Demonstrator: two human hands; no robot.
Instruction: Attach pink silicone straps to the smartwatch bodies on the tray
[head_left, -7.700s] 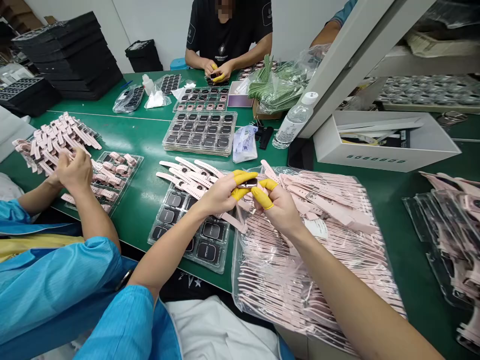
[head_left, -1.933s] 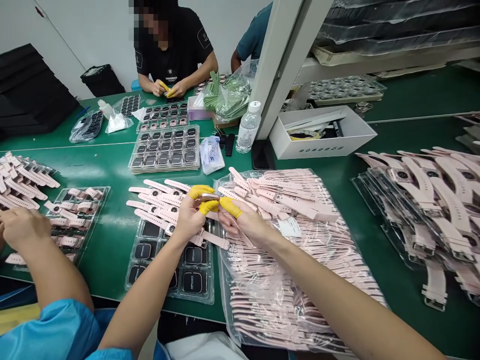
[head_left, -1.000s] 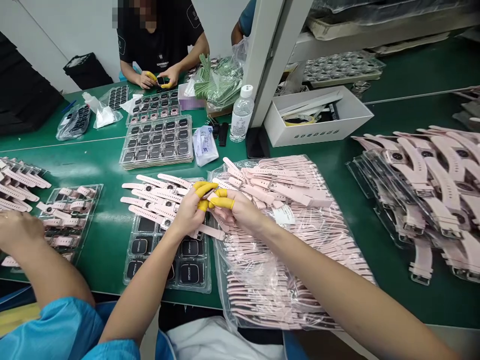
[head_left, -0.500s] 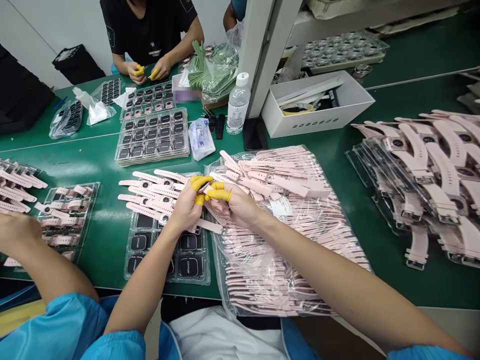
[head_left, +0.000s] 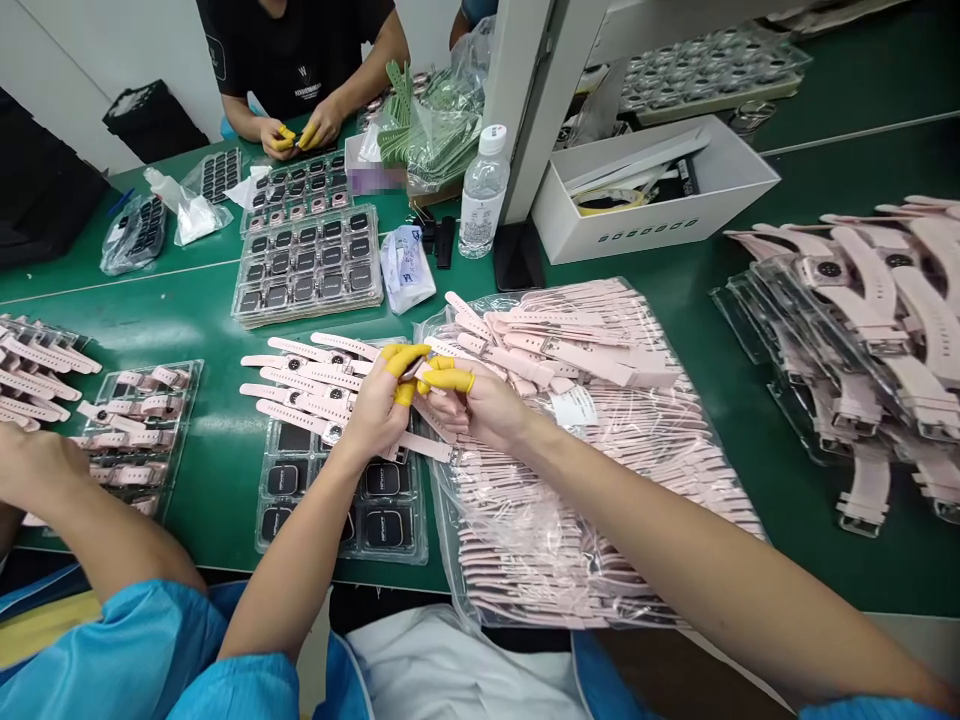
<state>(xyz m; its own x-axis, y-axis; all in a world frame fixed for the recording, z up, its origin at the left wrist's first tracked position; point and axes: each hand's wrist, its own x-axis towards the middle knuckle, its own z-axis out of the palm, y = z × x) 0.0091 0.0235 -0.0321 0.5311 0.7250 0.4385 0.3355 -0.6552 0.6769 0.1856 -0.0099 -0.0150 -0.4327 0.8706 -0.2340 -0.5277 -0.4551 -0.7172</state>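
Yellow finger covers are on both my hands, which meet over the edge between the tray and the strap bag. My left hand (head_left: 386, 398) is closed around a small watch piece, mostly hidden by the fingers. From the right, my right hand (head_left: 472, 395) pinches the same piece; a pink strap (head_left: 426, 446) hangs below. Under my left hand, a clear tray (head_left: 420, 520) holds black square watch faces (head_left: 385, 528), with pink-strapped watches (head_left: 300, 385) laid across its top. Beside it lies a clear bag of pink straps (head_left: 600, 500), with loose straps (head_left: 555, 340) on top.
Stacked trays of pink watches (head_left: 862, 330) stand at right. A white box (head_left: 652, 230), a bottle (head_left: 482, 195) and a metal post (head_left: 525, 110) are behind. Another person's arm (head_left: 97, 500) reaches in at left. Across the table, a person (head_left: 300, 60) handles small parts.
The view has shifted slightly, so objects at the right appear further right. My hands remain together on the small piece, with only slight finger movement.
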